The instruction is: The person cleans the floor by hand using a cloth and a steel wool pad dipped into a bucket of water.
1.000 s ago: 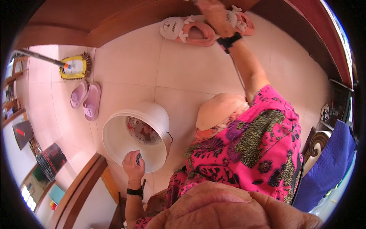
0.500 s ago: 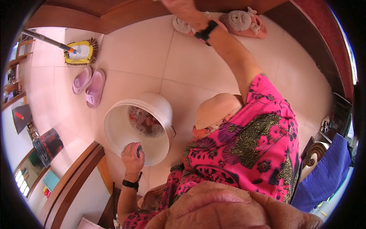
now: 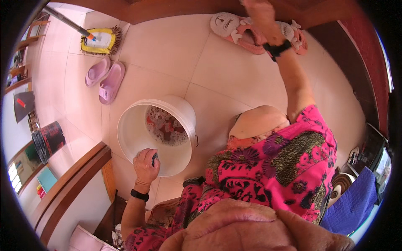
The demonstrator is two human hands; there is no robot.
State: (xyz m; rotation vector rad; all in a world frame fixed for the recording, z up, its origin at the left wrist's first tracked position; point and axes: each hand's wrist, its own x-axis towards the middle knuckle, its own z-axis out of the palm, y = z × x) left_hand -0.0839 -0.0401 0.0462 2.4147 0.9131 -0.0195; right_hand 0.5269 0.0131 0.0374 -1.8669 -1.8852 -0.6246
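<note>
My left hand [image 3: 146, 165] is closed, with a small dark bunched thing [image 3: 155, 158], perhaps a cloth, showing between its thumb and fingers. It is by the near rim of a large white bucket [image 3: 184, 103]. Inside that bucket lies foamy water [image 3: 180, 136] with reddish and dark stuff in it. At the top of the view my right hand [image 3: 260, 16] reaches out to a brown wooden surface [image 3: 176, 9]. Motion smears its fingers, so whether it holds anything is not visible.
Pink animal slippers [image 3: 226, 25] lie under my right arm. Lilac slides [image 3: 112, 82] and a yellow-edged mop [image 3: 100, 42] are at the far left. A wooden ledge [image 3: 79, 180] runs at the lower left. A black bucket [image 3: 53, 136] stands farther left, and a blue cloth [image 3: 349, 205] hangs right.
My right hand has swept rightward along the wooden surface. The left hand keeps its grip beside the bucket. The whole view has shifted slightly.
</note>
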